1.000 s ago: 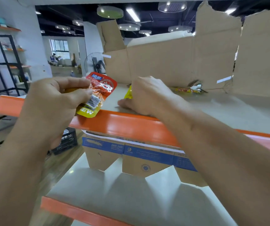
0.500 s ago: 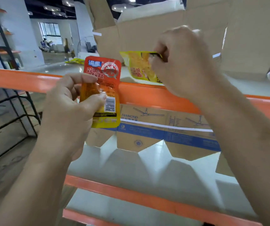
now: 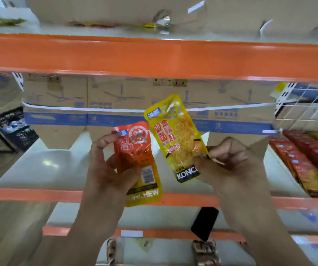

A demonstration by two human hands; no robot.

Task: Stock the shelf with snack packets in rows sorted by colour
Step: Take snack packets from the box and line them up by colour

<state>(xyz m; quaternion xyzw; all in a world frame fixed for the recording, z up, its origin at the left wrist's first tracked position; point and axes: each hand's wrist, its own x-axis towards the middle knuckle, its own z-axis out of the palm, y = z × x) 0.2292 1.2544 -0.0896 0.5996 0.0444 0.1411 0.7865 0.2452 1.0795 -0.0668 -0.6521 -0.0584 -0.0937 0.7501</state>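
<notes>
Both packets have dropped from the top beam (image 3: 154, 56) and you now hold them in front of the middle shelf (image 3: 39, 166).
Your left hand (image 3: 106, 169) grips the orange packet (image 3: 135, 150), thumb and fingers curled round its lower half. Your right hand (image 3: 229, 160) pinches the yellow packet (image 3: 175, 135) by its right edge, tilted, just beside the orange one. Rows of red packets (image 3: 307, 160) lie at the shelf's right end.

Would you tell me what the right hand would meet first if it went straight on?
Probably the cardboard boxes at the shelf's back, yellow packet leading; nothing shows between, though depth is unclear.
</notes>
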